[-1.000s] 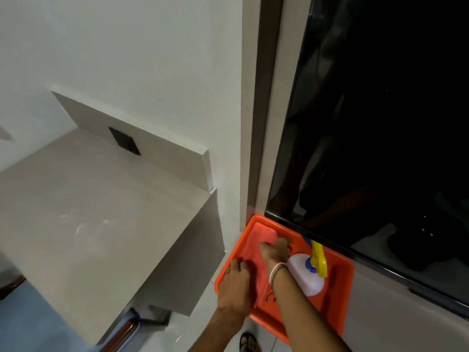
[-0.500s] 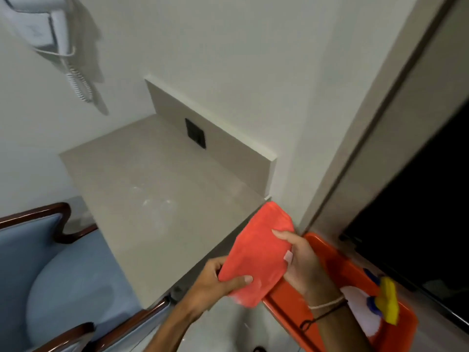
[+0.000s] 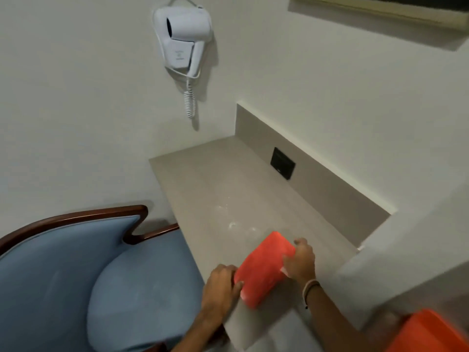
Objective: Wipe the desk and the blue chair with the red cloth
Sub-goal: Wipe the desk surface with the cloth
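A folded red cloth [image 3: 264, 269] is held over the near end of the beige desk [image 3: 215, 179]. My left hand [image 3: 220, 288] grips its near left edge and my right hand [image 3: 300, 261] grips its right edge. Whether the cloth touches the desk top I cannot tell. White dusty smears [image 3: 234, 223] lie on the desk just beyond the cloth. The blue chair [image 3: 76, 270] with a dark wooden frame stands at the left, its seat tucked against the desk's left edge.
A white wall-mounted hair dryer [image 3: 184, 39] with a coiled cord hangs above the desk's far end. A black socket plate [image 3: 282, 163] sits in the desk's raised back panel. An orange tray [image 3: 431, 331] shows at the bottom right corner.
Both hands lifted the red cloth out of the orange tray and carried it left, over the desk. The view swung left, bringing in the hair dryer and the blue chair.
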`<state>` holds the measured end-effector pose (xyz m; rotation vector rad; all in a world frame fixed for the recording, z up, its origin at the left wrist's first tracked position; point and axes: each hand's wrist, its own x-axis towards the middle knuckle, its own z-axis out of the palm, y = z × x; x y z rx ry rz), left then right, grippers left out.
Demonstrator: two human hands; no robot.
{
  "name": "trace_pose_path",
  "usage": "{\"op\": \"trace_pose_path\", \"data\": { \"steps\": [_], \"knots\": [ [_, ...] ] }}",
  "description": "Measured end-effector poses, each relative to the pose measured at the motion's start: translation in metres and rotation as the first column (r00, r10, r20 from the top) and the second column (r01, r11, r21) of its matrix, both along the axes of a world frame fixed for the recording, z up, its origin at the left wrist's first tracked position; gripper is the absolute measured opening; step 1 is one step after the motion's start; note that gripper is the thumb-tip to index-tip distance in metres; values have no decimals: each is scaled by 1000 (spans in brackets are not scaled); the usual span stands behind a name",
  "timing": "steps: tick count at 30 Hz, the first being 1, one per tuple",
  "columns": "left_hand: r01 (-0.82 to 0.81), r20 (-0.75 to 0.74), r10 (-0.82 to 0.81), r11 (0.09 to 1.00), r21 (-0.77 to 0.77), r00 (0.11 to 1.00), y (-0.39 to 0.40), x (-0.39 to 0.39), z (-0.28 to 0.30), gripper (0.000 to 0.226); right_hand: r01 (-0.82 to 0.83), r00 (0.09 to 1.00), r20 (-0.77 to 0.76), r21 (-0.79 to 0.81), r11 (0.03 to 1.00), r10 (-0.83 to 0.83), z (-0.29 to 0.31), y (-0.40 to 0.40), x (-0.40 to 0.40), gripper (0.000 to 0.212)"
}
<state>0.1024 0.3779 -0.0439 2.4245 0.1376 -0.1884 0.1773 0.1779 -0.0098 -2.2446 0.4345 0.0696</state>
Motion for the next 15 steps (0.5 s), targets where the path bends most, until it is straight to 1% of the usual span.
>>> {"op": "trace_pose_path", "data": {
  "steps": [1,2,3,4,5,7,9,10,11,13,15],
  "knots": [
    [30,-2,-30,996,87,1000,8,4,-6,42,-64,997,27,-166,984,70,-11,8,-2,59],
    [44,8,-46,988,149,999,18,8,-12,45,-106,990,59,-292,951,129,-26,16,-5,68],
    [47,37,-55,981,188,998,28,13,-15,51,-122,982,87,-386,915,168,-41,25,-8,72],
    [41,78,-59,977,209,995,38,19,-18,55,-129,978,91,-446,885,189,-52,36,-10,73],
    [38,137,-72,972,233,988,48,27,-23,55,-135,978,77,-480,867,195,-58,50,-13,74],
    [12,224,-80,957,288,971,70,49,-31,48,-156,985,-16,-479,864,169,-65,81,-11,78],
    [-13,227,-65,946,325,972,95,79,-38,48,-154,987,-113,-474,867,114,-73,106,-5,83],
    [-19,207,-59,936,352,977,109,96,-43,52,-133,987,-144,-477,869,72,-75,116,-2,86],
    [-22,186,-55,923,385,981,123,113,-50,60,-101,988,-152,-488,867,30,-78,123,3,87],
    [-12,134,-51,902,431,990,151,146,-64,76,-28,992,-117,-528,849,-40,-85,132,13,88],
    [-5,130,-60,892,451,990,174,175,-70,80,9,996,-70,-562,827,-58,-86,136,26,90]
  ]
}}
